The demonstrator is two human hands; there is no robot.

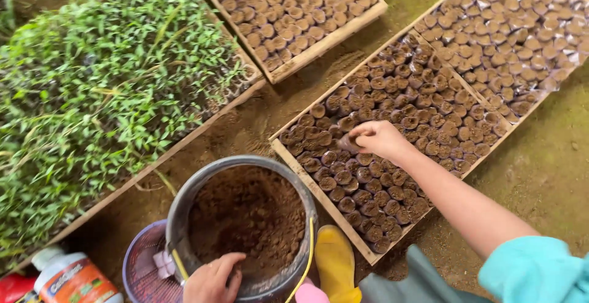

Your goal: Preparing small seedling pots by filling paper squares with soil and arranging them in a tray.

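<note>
My right hand [377, 138] reaches over a wooden tray [293, 163] packed with several small soil-filled seedling bags [392, 103]; its fingers are pinched together at the top of one bag, with a bit of brown soil in them. My left hand [211, 280] rests on the near rim of a grey bucket [179, 214] holding loose brown soil [245, 217]. A teal sleeve [534, 272] covers my right upper arm.
A bed of green seedlings [98, 94] fills the left. Two more trays of soil bags lie at top centre [291, 8] and top right [521, 27]. A purple basin [140, 272], a white bottle [67, 278] and a yellow boot [334, 265] sit by the bucket.
</note>
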